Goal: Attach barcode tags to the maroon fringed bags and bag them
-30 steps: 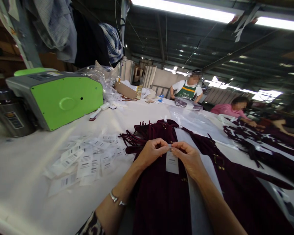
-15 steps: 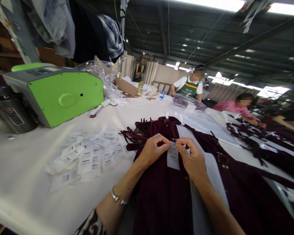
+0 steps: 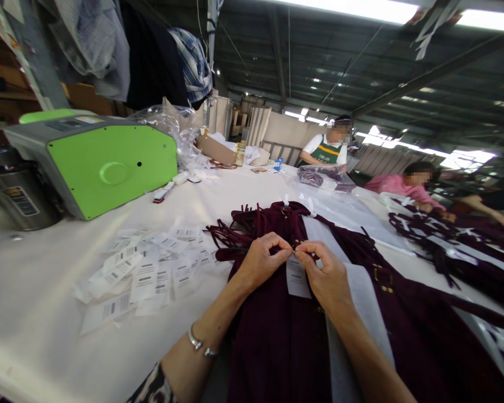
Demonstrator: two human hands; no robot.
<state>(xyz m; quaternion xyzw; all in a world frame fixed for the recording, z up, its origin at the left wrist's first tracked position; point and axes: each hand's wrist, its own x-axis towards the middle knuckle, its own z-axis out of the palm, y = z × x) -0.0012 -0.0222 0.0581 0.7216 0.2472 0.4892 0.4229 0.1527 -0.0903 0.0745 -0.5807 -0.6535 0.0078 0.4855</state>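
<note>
A white printed tag (image 3: 298, 277) hangs between my hands, in front of a dark maroon garment (image 3: 277, 336). My left hand (image 3: 264, 258) is closed in a pinch at the tag's upper end. From the other side, my right hand (image 3: 325, 274) pinches there too, thumb against forefinger, and the fingertips of both hands nearly meet. The thin piece between the fingertips is too small to make out clearly. Pale lining paper (image 3: 361, 296) shows beside the maroon cloth, and maroon fringe (image 3: 231, 232) lies beyond my left hand.
Several loose white labels (image 3: 145, 277) are spread on the white table (image 3: 37, 302) to the left. Behind them stand a green and grey machine (image 3: 113, 168) and a steel flask (image 3: 21, 190). Bagged garments (image 3: 325, 176) lie farther back, near co-workers. More maroon pieces (image 3: 457, 246) lie at right.
My right hand has shifted slightly left, its fingertips now closer to my left hand's. The tag hangs a little lower, its lower end swung slightly right.
</note>
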